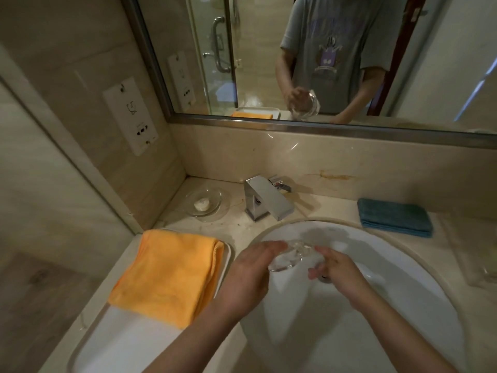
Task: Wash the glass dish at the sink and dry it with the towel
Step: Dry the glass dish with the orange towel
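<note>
With both hands' grips closed on the glass dish over the sink, left hand and right hand, wet glass could slip and crack on the basin.

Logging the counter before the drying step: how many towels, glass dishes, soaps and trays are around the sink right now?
Towels: 2, an orange towel on the white tray and a blue towel right of the faucet
Glass dishes: 2, the glass dish held over the sink and the soap dish
Soaps: 1, a white bar
Trays: 1, the white tray
Total: 6
</note>
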`<state>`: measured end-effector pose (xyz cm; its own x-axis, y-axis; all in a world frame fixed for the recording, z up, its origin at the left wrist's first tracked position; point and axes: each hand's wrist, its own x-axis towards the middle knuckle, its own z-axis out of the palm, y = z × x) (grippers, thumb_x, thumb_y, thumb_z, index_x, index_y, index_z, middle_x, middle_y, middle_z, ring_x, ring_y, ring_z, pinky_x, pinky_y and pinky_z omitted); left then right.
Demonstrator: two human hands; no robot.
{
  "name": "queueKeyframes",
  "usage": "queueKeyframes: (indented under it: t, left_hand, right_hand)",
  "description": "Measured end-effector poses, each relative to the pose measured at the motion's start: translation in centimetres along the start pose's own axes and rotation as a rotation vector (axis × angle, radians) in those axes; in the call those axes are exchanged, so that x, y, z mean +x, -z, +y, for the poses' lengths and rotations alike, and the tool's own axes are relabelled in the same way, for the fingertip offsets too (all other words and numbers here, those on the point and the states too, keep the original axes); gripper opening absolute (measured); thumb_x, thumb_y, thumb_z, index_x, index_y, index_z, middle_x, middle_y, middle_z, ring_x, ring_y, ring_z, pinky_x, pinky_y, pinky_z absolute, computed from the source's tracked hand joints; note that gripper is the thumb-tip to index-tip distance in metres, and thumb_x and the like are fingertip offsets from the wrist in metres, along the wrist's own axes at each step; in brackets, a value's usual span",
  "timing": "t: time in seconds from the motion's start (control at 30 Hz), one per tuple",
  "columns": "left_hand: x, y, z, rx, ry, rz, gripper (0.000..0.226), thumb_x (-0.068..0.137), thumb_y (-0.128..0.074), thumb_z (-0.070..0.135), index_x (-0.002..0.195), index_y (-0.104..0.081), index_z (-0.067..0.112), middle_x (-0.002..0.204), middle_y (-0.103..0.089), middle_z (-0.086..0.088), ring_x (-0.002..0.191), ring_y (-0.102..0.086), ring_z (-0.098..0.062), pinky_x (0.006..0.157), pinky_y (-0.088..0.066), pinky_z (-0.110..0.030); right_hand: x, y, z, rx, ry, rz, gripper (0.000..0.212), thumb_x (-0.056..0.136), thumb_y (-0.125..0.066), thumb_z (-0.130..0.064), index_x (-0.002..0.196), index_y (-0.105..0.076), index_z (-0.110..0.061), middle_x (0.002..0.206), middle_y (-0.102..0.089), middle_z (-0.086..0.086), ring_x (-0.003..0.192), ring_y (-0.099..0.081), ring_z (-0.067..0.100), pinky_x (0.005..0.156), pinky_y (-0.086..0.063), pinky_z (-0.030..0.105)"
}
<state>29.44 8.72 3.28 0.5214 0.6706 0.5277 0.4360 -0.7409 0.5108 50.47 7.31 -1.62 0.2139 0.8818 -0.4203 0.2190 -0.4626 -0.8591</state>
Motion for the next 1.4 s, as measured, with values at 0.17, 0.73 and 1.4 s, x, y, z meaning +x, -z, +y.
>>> queueKeyframes:
  t: [0.17,0.73,1.4]
  left_hand:
    - [0.3,-0.3,0.7,0.183,-0.291,0.011,0.039,0.087,-0.031,-0.002,0.117,-0.052,0.013,0.110,-0.070,-0.007,0.106,-0.062,-0.020,0.086,-0.052,-0.032]
    - [1.3,0.2,3.2,-1.299,1.169,-0.070,0.028,0.088,-0.059,0.009,0.114,-0.060,0.017,0.104,-0.073,-0.006,0.092,-0.070,-0.020,0.074,-0.057,-0.044]
    - [-10.7,5.2,-2.3,-0.102,1.052,0.251,0.026,0.088,-0.058,0.010,0.096,-0.060,0.035,0.109,-0.064,0.002,0.095,-0.063,-0.012,0.075,-0.042,-0.016]
  right_hand:
    - [0.3,0.4,2.7,0.202,-0.059,-0.099,0.108,0.048,-0.089,-0.039,0.138,-0.038,-0.010,0.113,-0.059,0.023,0.091,-0.066,0.024,0.094,-0.052,0.043]
    - [-5.0,-0.5,-2.2,0.677,0.021,-0.497,0.080,0.059,-0.081,-0.051,0.130,-0.050,-0.030,0.125,-0.064,0.010,0.117,-0.058,0.033,0.099,-0.045,0.054]
    - [-3.5,0.3,-1.5,0.633,0.127,0.147,0.046,0.062,-0.083,-0.037,0.101,-0.063,-0.021,0.098,-0.073,0.002,0.088,-0.066,0.027,0.064,-0.056,0.034]
